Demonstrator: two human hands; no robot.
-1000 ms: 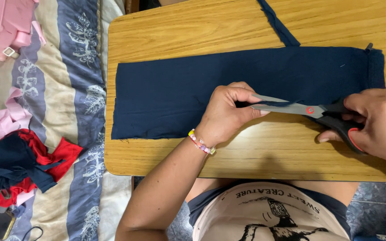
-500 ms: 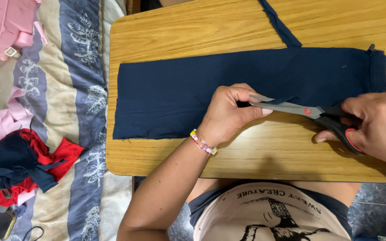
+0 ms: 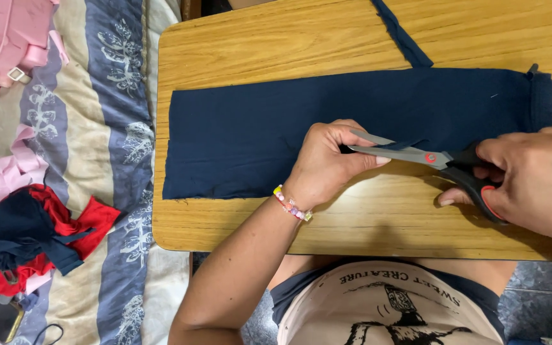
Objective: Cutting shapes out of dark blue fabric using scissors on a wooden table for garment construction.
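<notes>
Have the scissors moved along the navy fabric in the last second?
Yes. The scissors have advanced slightly left, toward the left hand, judged against the navy fabric.
</notes>
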